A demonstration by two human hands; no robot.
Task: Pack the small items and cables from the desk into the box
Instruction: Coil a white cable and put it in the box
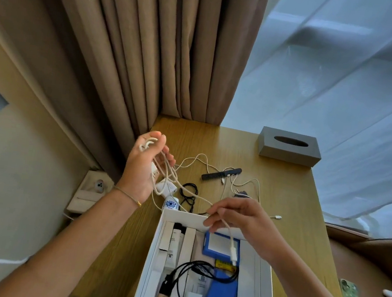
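Wooden desk (270, 202) carrying an open white box (262, 287) at its near edge, already holding a black cable (180, 284), a blue case (218, 296) and tubes; left hand (144, 166) raised above the desk, fingers curled around loops of a white cable (192, 193); right hand (242, 222) over the box's far rim, fingertips pinching the same cable, whose plug (233, 251) hangs into the box; comb (221, 173) and further cables beyond.
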